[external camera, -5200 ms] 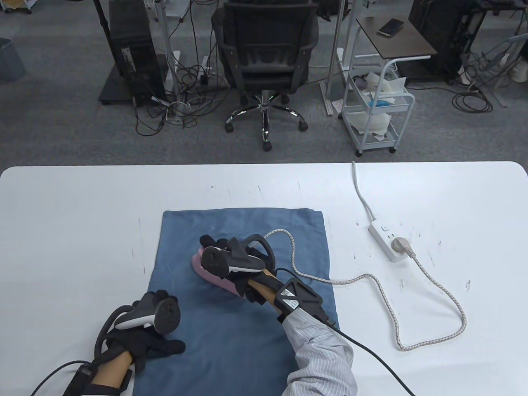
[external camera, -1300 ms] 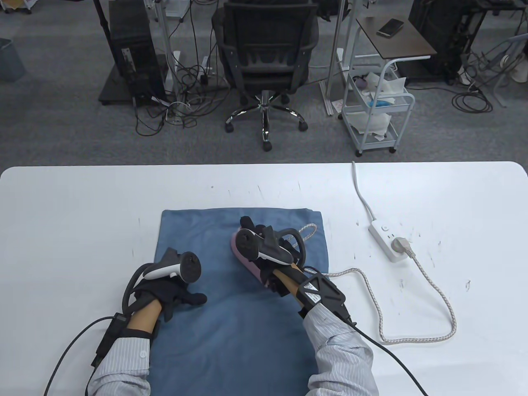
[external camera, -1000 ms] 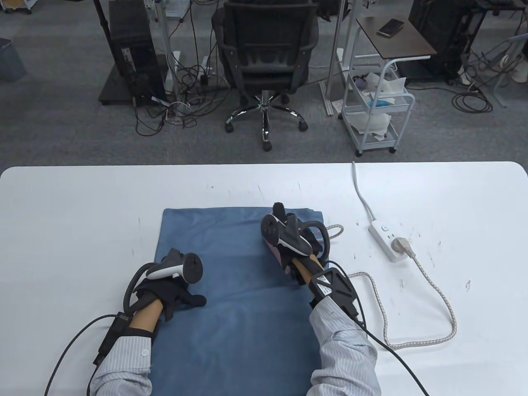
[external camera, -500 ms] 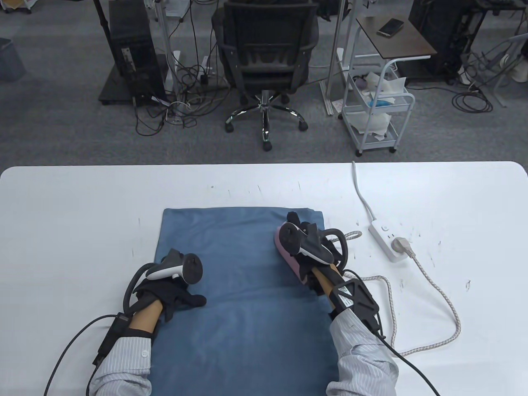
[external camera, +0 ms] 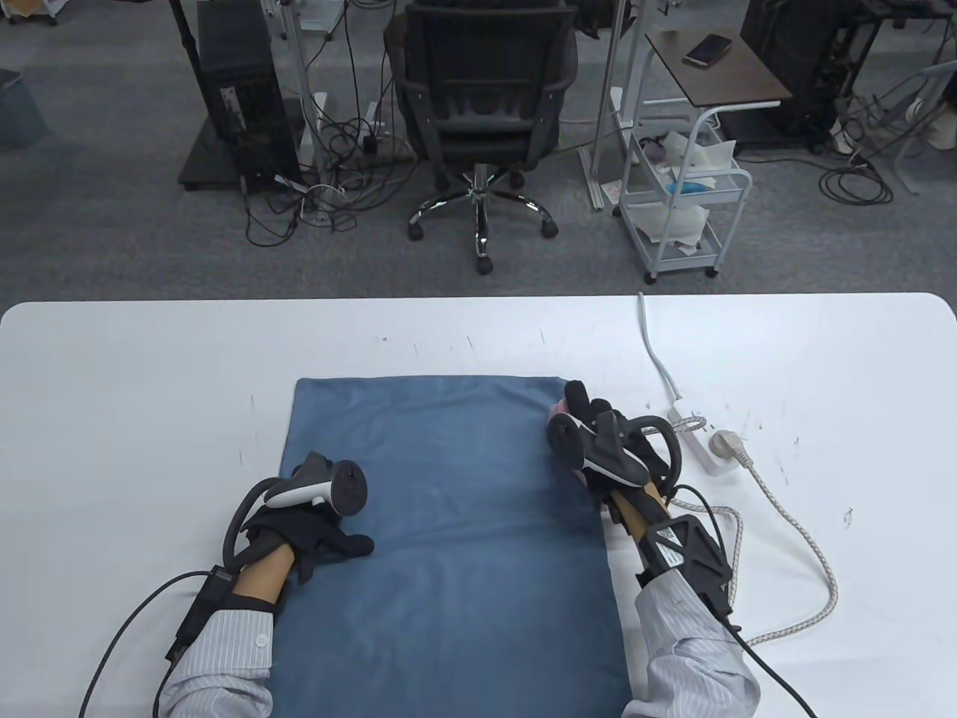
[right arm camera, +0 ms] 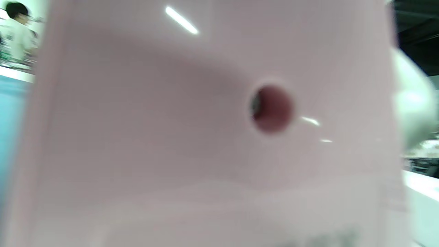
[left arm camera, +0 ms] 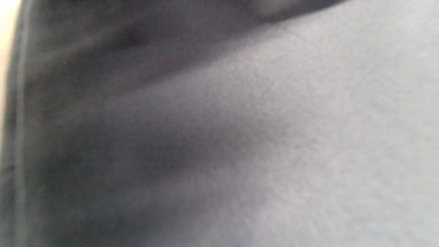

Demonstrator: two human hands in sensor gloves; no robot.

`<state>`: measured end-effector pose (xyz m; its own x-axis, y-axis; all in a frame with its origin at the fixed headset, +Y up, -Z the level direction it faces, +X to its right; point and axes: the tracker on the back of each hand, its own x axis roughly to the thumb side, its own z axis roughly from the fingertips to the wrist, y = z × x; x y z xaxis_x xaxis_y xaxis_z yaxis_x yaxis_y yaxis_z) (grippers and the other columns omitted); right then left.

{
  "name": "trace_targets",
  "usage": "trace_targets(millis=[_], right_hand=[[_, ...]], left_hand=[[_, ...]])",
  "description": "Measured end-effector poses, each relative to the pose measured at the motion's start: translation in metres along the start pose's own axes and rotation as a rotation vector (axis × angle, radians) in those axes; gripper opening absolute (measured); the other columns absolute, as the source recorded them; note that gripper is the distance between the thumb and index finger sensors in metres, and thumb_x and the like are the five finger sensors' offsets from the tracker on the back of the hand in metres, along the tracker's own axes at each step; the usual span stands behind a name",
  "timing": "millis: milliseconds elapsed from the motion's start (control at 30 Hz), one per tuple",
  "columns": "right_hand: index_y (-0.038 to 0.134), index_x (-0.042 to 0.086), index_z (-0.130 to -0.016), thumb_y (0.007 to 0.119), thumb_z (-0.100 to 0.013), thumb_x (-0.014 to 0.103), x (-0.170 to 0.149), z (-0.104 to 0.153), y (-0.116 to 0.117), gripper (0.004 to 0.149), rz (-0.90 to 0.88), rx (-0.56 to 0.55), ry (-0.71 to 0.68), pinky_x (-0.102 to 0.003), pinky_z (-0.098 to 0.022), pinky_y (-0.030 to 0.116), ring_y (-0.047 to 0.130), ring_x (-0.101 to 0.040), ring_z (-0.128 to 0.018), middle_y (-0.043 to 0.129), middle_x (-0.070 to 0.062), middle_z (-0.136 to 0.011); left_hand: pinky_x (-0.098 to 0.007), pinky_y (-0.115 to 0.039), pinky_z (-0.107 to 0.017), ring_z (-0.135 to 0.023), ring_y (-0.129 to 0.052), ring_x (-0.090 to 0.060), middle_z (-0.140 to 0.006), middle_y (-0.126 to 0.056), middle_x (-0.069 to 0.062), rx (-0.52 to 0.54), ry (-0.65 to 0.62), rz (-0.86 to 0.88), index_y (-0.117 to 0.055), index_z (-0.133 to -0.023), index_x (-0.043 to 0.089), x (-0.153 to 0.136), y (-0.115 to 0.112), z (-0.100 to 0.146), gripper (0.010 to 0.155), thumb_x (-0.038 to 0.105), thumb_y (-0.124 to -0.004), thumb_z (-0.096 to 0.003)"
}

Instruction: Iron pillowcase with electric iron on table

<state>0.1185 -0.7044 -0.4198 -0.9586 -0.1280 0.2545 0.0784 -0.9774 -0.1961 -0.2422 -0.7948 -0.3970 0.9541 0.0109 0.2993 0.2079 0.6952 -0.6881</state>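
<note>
Pillowcase: the blue pillowcase [external camera: 448, 523] lies flat on the white table [external camera: 134, 389], filling the lower middle of the table view and running off the bottom edge.
Iron: the pink iron [external camera: 559, 407] sits at the upper right corner of the pillowcase, mostly hidden under the right hand; in the right wrist view its pink body [right arm camera: 205, 130] fills nearly the whole frame, blurred, with a small dark red round spot right of centre.
Right hand: the right hand [external camera: 605, 449] is wrapped around the iron's handle, right of centre in the table view.
Left hand: the left hand [external camera: 310, 535] rests palm down on the left edge of the pillowcase, lower left of centre, fingers spread toward the right and holding nothing; the left wrist view shows only blurred grey cloth.
Cord: a braided cord [external camera: 792, 523] loops over the table at right, from behind the right wrist up to a plug [external camera: 727, 443].
Power strip: the white power strip [external camera: 699, 445] lies just right of the right hand, partly behind it, with the plug seated in it.
Background: a black office chair [external camera: 478, 97] stands beyond the table at top centre, a white cart [external camera: 684, 202] at upper right.
</note>
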Motion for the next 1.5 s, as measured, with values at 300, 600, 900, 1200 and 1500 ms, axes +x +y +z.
trace_targets(millis=[300, 600, 900, 1200, 1500], right_hand=[[0.048, 0.008, -0.109, 0.054, -0.056, 0.042, 0.005, 0.019, 0.006, 0.063, -0.106, 0.033, -0.109, -0.029, -0.033, 0.087, 0.094, -0.014, -0.04, 0.088, -0.009, -0.076], [0.047, 0.007, -0.109, 0.054, -0.057, 0.042, -0.031, 0.005, 0.008, 0.063, -0.11, -0.011, 0.056, -0.03, -0.033, 0.086, 0.094, -0.015, -0.04, 0.087, -0.01, -0.076], [0.047, 0.007, -0.109, 0.054, -0.057, 0.042, -0.036, 0.013, -0.018, 0.063, -0.148, -0.1, 0.033, -0.03, -0.033, 0.086, 0.094, -0.015, -0.041, 0.087, -0.009, -0.076], [0.047, 0.007, -0.109, 0.054, -0.057, 0.042, -0.034, 0.021, -0.022, 0.063, -0.159, -0.129, 0.009, -0.03, -0.033, 0.087, 0.094, -0.014, -0.04, 0.087, -0.01, -0.076], [0.048, 0.007, -0.109, 0.054, -0.057, 0.042, -0.023, 0.033, -0.025, 0.063, -0.162, -0.144, -0.042, -0.03, -0.033, 0.087, 0.094, -0.014, -0.04, 0.087, -0.009, -0.076]], left_hand=[[-0.071, -0.017, -0.072, -0.099, 0.001, -0.062, -0.107, 0.017, -0.034, -0.008, 0.004, -0.005, 0.012, -0.106, 0.003, 0.001, 0.001, 0.0, 0.109, 0.069, -0.051, -0.0451], [-0.07, -0.017, -0.073, -0.102, -0.001, -0.06, -0.111, 0.011, -0.031, -0.032, 0.052, -0.113, 0.007, -0.109, 0.006, 0.011, 0.016, 0.0, 0.105, 0.067, -0.051, -0.0463], [-0.066, 0.0, -0.068, -0.091, 0.02, -0.055, -0.107, 0.024, -0.022, -0.004, -0.435, -0.135, 0.01, -0.106, 0.028, 0.082, 0.024, -0.012, 0.106, 0.067, -0.062, -0.0382], [-0.068, -0.006, -0.068, -0.093, 0.015, -0.058, -0.105, 0.024, -0.026, -0.018, -0.486, -0.261, 0.012, -0.106, 0.025, 0.114, 0.0, -0.008, 0.108, 0.067, -0.063, -0.0411], [-0.074, -0.011, -0.067, -0.092, 0.012, -0.066, -0.104, 0.024, -0.034, -0.002, -0.507, -0.371, 0.016, -0.106, 0.017, 0.14, -0.045, 0.035, 0.109, 0.072, -0.055, -0.0434]])
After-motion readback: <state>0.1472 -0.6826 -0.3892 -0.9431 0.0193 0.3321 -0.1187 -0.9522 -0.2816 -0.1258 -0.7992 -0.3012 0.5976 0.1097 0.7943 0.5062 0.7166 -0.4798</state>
